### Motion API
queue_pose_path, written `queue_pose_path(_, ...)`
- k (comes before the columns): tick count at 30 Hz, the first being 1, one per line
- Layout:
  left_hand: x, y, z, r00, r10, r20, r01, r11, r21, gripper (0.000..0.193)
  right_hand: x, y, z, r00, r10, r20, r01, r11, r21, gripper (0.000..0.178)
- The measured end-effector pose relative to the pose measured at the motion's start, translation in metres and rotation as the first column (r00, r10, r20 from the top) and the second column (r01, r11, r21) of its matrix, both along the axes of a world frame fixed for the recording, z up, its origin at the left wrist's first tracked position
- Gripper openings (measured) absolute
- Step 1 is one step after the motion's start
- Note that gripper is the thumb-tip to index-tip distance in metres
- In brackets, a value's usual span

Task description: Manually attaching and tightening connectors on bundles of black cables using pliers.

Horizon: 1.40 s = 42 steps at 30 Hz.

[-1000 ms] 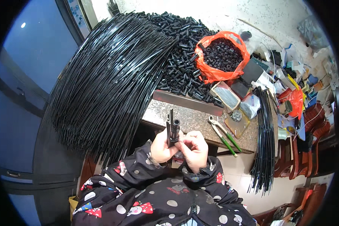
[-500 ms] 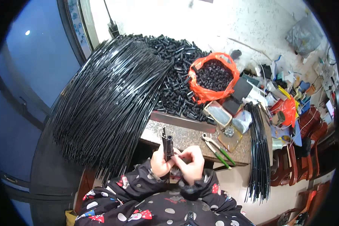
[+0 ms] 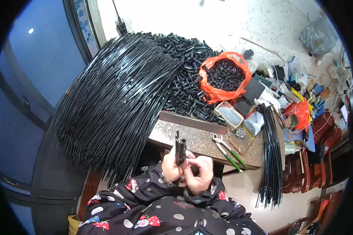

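Currently left hand [image 3: 171,166] fingers grasp a short bundle of black plastic tubes [image 3: 180,149], upright, just above the speckled stone counter [image 3: 200,139] edge. Right hand [image 3: 200,174] fingers curl against the bundle's lower end. Green-handled pliers [image 3: 228,150] lie nearby.

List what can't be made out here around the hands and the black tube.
- Head view: lower end of the black tube, hidden between the left hand and right hand.
- Right hand's fingertips, curled out of sight; anything small they pinch is too small to tell.
- Pliers: jaw detail too small.
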<state>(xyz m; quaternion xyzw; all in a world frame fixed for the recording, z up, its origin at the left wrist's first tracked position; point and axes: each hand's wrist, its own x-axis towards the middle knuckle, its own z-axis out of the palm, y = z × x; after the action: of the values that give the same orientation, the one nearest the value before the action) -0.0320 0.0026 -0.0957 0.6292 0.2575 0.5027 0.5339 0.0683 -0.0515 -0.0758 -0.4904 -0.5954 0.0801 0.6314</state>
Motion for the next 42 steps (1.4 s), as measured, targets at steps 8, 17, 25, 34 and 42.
queue_pose_path(8, -0.013, 0.005, 0.048, 0.976, -0.149, -0.156, 0.169, 0.977, 0.126, 0.030, 0.034, 0.011, 0.053, 0.898, 0.090, 0.431, -0.138, 0.987, 0.083, 0.021)
queue_pose_path(17, -0.056, 0.021, 0.084, 0.874, -0.480, 0.073, 0.484, 0.873, -0.054, 0.009, 0.083, -0.016, 0.009, 0.798, -0.206, 0.566, 0.292, 0.954, -0.066, 0.029)
queue_pose_path(25, -0.033, 0.011, 0.107, 0.965, -0.261, -0.035, 0.263, 0.958, 0.112, 0.036, 0.112, -0.050, -0.064, 0.792, -0.105, 0.602, 0.471, 0.732, -0.492, 0.040)
queue_pose_path(34, -0.053, 0.022, 0.118, 0.980, -0.049, 0.193, 0.037, 0.997, 0.066, 0.095, 0.055, -0.067, 0.105, 0.780, 0.094, 0.618, 0.033, 0.981, -0.191, 0.021)
queue_pose_path(42, -0.053, 0.015, 0.130, 0.995, 0.101, 0.008, -0.098, 0.943, 0.318, 0.091, 0.066, -0.063, 0.123, 0.520, -0.105, 0.848, -0.019, 0.991, 0.135, 0.026)
